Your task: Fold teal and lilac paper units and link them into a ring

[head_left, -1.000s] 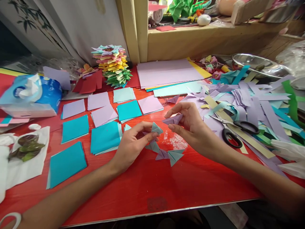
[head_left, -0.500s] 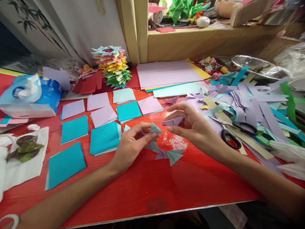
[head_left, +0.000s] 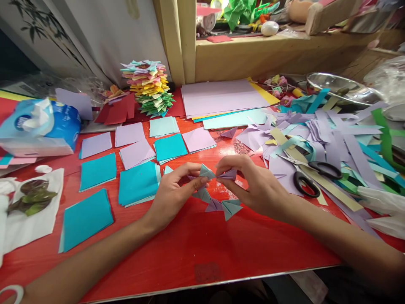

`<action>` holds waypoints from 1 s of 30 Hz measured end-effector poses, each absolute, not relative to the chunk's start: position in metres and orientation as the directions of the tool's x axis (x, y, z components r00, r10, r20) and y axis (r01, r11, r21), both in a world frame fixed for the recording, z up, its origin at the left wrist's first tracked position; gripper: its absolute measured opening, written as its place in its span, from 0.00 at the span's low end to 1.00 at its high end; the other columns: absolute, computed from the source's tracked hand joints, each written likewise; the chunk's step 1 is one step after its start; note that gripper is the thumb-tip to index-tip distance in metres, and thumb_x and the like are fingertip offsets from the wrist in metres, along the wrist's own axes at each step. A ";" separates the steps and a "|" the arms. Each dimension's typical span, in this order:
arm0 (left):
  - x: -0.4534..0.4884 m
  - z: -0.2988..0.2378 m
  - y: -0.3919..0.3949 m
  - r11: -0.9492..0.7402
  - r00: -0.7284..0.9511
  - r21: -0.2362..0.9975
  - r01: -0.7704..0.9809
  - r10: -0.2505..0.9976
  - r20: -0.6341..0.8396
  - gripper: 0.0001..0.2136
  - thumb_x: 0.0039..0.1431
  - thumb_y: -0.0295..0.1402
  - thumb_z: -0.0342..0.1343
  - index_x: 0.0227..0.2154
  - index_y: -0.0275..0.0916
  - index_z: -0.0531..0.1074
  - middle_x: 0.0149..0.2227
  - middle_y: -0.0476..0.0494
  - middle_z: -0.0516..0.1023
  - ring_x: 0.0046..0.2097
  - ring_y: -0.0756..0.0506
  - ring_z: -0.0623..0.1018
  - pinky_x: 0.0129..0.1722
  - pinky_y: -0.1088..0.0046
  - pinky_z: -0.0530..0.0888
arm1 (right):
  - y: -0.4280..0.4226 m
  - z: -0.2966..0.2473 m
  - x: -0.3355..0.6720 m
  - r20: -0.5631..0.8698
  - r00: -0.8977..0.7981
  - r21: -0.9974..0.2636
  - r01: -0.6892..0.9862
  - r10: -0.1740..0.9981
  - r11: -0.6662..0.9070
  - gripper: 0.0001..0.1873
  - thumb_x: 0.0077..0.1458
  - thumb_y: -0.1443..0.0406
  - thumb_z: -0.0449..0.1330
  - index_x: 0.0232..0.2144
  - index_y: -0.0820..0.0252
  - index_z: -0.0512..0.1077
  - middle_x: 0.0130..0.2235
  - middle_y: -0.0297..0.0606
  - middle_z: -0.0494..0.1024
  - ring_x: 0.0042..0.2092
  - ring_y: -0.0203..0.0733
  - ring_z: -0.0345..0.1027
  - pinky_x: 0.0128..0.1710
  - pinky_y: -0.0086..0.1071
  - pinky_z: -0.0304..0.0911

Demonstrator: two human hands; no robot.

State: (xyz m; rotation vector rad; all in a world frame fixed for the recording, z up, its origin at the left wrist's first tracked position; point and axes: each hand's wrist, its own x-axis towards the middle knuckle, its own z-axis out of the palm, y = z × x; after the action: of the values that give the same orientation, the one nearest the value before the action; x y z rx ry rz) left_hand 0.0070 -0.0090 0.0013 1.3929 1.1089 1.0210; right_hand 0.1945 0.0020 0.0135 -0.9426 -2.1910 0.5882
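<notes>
My left hand (head_left: 179,185) pinches a chain of folded paper triangles (head_left: 214,205), pale blue and lilac pieces linked in a curve. A pale blue triangle (head_left: 207,171) of that chain sticks out past my thumb. Between the thumb and fingers of my right hand (head_left: 249,179) is a lilac folded paper triangle (head_left: 228,174). Its tip meets the pale blue triangle; whether it is inserted I cannot tell. My left fingers hide part of the chain.
Stacks of teal (head_left: 139,183) and lilac paper squares (head_left: 129,134) lie to the left. A tower of folded paper (head_left: 148,88) stands behind. Paper strips (head_left: 329,131), scissors (head_left: 306,183) and a metal bowl (head_left: 344,90) are at right; a tissue pack (head_left: 41,124) sits far left.
My right hand has moved left, bringing the lilac triangle up against the pale blue triangle. My left hand and the chain have stayed nearly still.
</notes>
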 end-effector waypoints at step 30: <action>0.007 -0.004 -0.008 -0.088 0.203 0.978 0.190 0.978 0.048 0.07 0.53 0.38 0.57 0.34 0.43 0.74 0.32 0.50 0.75 0.34 0.49 0.75 0.31 0.76 0.73 | 0.030 0.001 0.204 0.236 -0.396 -0.859 0.343 0.887 0.381 0.18 0.55 0.69 0.53 0.49 0.55 0.66 0.41 0.37 0.74 0.42 0.39 0.68 0.44 0.38 0.64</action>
State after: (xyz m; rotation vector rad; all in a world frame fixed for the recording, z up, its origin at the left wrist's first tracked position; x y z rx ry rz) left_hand 0.0070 -0.0076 -0.0043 1.4930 1.1671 1.0076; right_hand 0.2038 0.0298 0.0005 -1.0593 -1.9218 0.9620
